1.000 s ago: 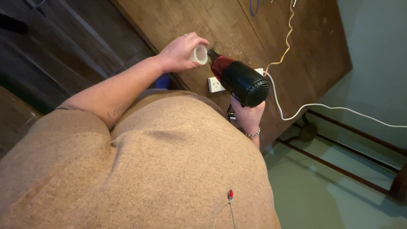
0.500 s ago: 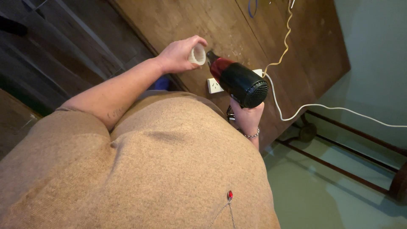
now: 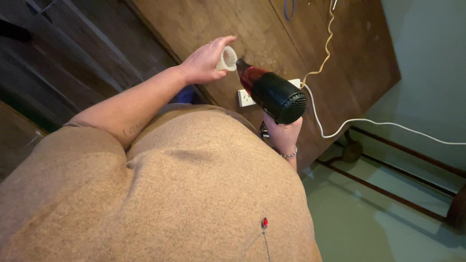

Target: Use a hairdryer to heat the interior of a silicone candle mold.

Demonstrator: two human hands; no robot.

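Observation:
My left hand [image 3: 206,60] holds a small white cup-shaped object [image 3: 226,58] over the wooden table [image 3: 204,24]. Its open mouth faces the nozzle of a red and black hair dryer [image 3: 272,92], which nearly touches it. My right hand [image 3: 284,136] grips the dryer's handle from below, close to my body; a bracelet sits on that wrist. My tan sweater fills the lower left of the view.
A white power strip [image 3: 245,97] lies on the table behind the dryer, with a white cable [image 3: 369,123] running off to the right. A yellowish coiled cord [image 3: 323,53] hangs across the table. Dark metal table rails [image 3: 388,191] cross the pale green floor.
Hardly anything differs: both hands keep their grip, and the dryer stays aimed at the white object.

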